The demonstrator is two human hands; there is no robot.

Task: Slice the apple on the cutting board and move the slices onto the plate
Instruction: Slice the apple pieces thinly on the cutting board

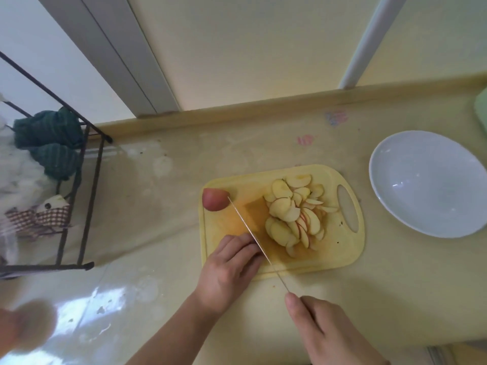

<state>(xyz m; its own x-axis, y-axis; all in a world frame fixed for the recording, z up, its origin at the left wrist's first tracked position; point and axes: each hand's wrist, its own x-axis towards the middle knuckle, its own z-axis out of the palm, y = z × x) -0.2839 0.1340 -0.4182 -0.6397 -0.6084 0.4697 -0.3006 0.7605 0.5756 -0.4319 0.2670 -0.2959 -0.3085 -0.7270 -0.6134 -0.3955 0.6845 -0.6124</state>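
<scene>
A yellow cutting board [342, 248] lies on the counter with a pile of thin apple slices [295, 214] on its right half. An uncut red apple piece [214, 199] sits at the board's far left corner. My right hand [321, 330] grips the handle of a knife [250, 227]; the blade runs diagonally over the board, its tip beside the red piece. My left hand [229, 270] rests on the board's near left part with curled fingers against the blade's left side; whatever lies under them is hidden. An empty white plate [427, 183] stands right of the board.
A black wire rack [89, 196] with green cloth [50, 143] and other fabric stands at the left. A wall and a raised ledge bound the counter's far side. A pale green item [481, 111] shows at the right edge. A blurred object [23, 327] fills the lower left corner.
</scene>
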